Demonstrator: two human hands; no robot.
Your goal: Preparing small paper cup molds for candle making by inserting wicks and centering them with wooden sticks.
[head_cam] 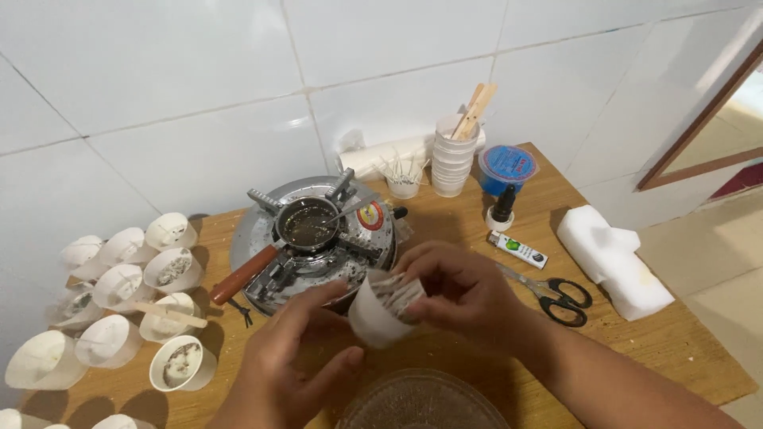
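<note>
Behind the hands, a stove (pixel 318 238) with a small pan (pixel 306 222) on it; to the right, one pair of scissors (pixel 556 295), one white foam block (pixel 612 260), one stack of cups (pixel 455 163); to the left, about a dozen white cups (pixel 119 298) crowding the table (pixel 683 349). Held over the table's near edge above a glass dish (pixel 421 401), one white cup (pixel 383 308). Left hand (pixel 290 365) cupped against its side, grip loose, right hand (pixel 461 290) curled over the rim, fingers pinching something inside, unclear what.
</note>
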